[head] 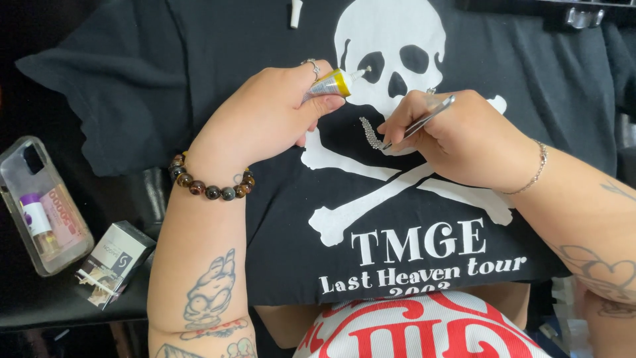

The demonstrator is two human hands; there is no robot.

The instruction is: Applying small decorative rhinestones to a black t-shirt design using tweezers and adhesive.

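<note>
A black T-shirt with a white skull and crossbones print lies spread before me. My left hand holds a small glue tube with a yellow band, its white nozzle pointing at the skull's eye. My right hand grips metal tweezers, whose tip touches a curved line of small rhinestones along the skull's jaw. A beaded bracelet sits on my left wrist, a thin chain on the right.
At the left, a clear phone case holding a small bottle lies on the dark table. A small open box lies beside it. A white tube cap rests on the shirt at the top. Metal object top right.
</note>
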